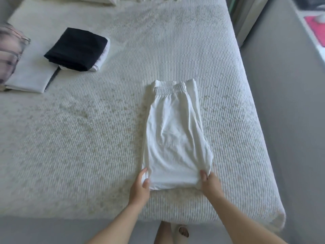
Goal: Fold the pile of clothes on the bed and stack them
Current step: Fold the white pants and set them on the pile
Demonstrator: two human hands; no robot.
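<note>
White trousers [174, 134] with an elastic waistband lie folded lengthwise on the bed [88, 138], waistband at the far end. My left hand [140, 187] pinches the near left corner of the fold, thumb on top. My right hand [209, 184] pinches the near right corner in the same way. A stack of folded clothes [77, 49], black on top of white, sits at the far left of the bed.
A folded white item [29, 76] and a patterned pink-grey item [9, 50] lie at the left edge. White pillows [84, 0] line the far end. The bed's right edge drops to a grey floor [281, 120]. My feet show below the near edge.
</note>
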